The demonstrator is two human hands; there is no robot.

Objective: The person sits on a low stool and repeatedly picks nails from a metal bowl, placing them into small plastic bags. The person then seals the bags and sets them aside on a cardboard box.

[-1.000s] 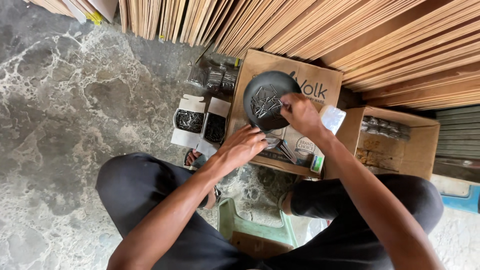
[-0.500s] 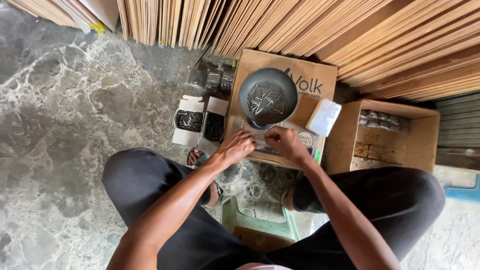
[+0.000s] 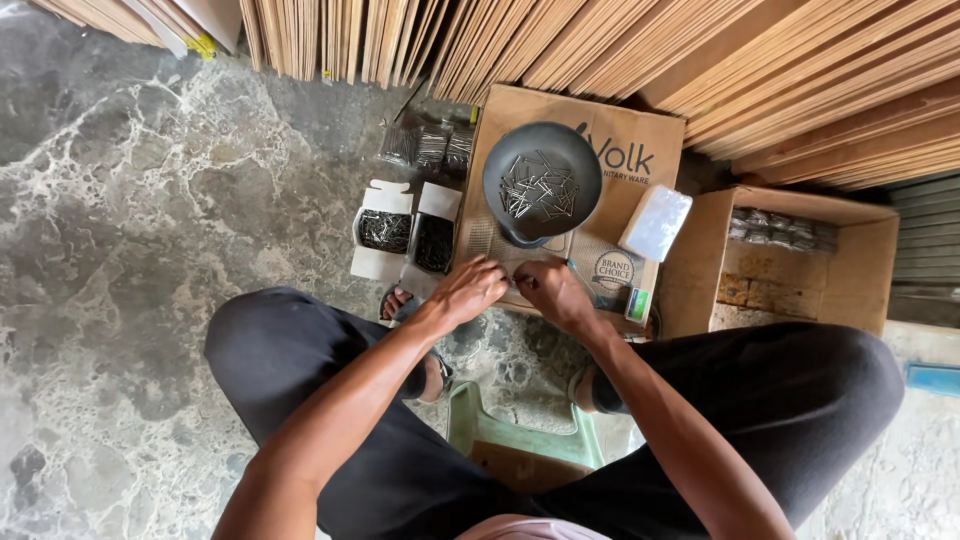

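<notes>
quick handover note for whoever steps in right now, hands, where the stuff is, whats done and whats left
Left hand and right hand: both low on the flat cardboard box, fingertips close together over a small pile of nails; whether either has a grip cannot be told.
Dark bowl sits on the cardboard, holding loose nails.
Two small open boxes of nails lie on the floor to the left; filled clear bags above them.
Done: some bags filled.
Left: nails remain in the bowl.
</notes>
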